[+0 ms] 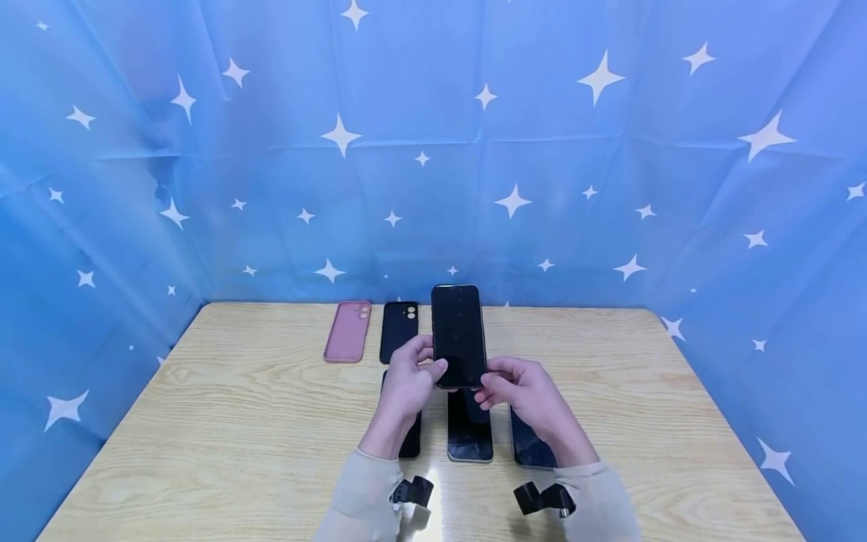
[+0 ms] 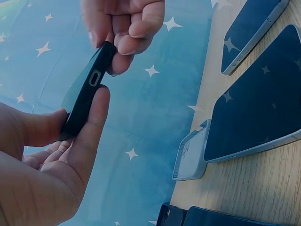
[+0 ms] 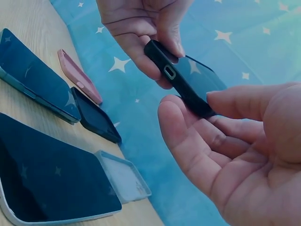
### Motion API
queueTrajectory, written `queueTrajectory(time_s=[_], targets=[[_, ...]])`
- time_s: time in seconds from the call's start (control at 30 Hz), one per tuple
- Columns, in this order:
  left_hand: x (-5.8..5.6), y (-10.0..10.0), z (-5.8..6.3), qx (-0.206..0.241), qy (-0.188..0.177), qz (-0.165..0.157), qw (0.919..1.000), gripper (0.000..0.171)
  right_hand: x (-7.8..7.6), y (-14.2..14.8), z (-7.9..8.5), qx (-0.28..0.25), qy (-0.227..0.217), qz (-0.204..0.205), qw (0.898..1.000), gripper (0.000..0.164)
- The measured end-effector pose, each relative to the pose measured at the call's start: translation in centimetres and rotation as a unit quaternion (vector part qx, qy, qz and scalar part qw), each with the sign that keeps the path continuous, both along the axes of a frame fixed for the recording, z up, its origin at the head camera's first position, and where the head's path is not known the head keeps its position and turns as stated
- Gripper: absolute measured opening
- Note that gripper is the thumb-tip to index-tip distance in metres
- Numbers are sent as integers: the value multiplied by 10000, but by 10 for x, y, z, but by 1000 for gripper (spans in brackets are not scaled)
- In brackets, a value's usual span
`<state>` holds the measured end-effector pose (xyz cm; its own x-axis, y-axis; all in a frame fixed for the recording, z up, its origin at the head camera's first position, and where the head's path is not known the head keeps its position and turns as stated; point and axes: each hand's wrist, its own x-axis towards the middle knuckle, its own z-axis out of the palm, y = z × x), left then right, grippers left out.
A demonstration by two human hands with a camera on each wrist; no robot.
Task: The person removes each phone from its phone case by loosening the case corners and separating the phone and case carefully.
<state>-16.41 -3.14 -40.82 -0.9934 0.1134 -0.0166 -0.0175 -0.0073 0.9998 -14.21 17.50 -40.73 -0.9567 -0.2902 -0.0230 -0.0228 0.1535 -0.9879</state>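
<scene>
Both hands hold up a dark-screened phone [image 1: 459, 331] above the table, its screen toward the head camera. My left hand [image 1: 411, 376] pinches its lower left side, thumb over the front edge and fingers behind. At the lower right corner, my right hand [image 1: 518, 388] grips it between thumb and fingers. The wrist views show a black phone case [image 3: 184, 94] around the phone's bottom end, with an oval port opening [image 2: 94, 77] in it. Whether the case sits fully round every edge, I cannot tell.
Three phones lie near the forearms: left [image 1: 410, 443], middle [image 1: 470, 433] and right [image 1: 530, 444]. Further back are a pink case [image 1: 348, 331] and a black case [image 1: 399, 331]. A pale case [image 3: 124, 174] shows in the wrist views. Behind the wooden table [image 1: 237, 421] hangs a blue star-patterned cloth [image 1: 420, 90].
</scene>
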Motion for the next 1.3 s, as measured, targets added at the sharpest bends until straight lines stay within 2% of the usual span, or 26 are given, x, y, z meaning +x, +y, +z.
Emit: queueTrajectory(time_s=[0.23,0.37,0.6,0.9,1.13,1.2,1.3], targets=[[1,1,-2,182,49,-77,9998,23,1,0,-5,-194,212,184,9994,33],[2,1,0,116,58,-96,9999,23,2,-2,-6,-178,269,116,9994,32],[3,3,2,-69,69,-82,9999,24,2,-5,-7,-287,108,-235,9993,34],[6,5,4,-153,89,-5,9998,22,1,-3,-12,-695,-40,-132,9975,33],[6,5,3,435,-31,-165,9989,22,-3,-1,-20,-1346,-80,107,9908,24],[5,4,3,598,-62,-226,9979,22,-4,1,-22,-1620,-65,286,9864,24],[3,3,2,916,-182,-327,9951,21,-6,3,-25,-2129,-103,674,9747,33]])
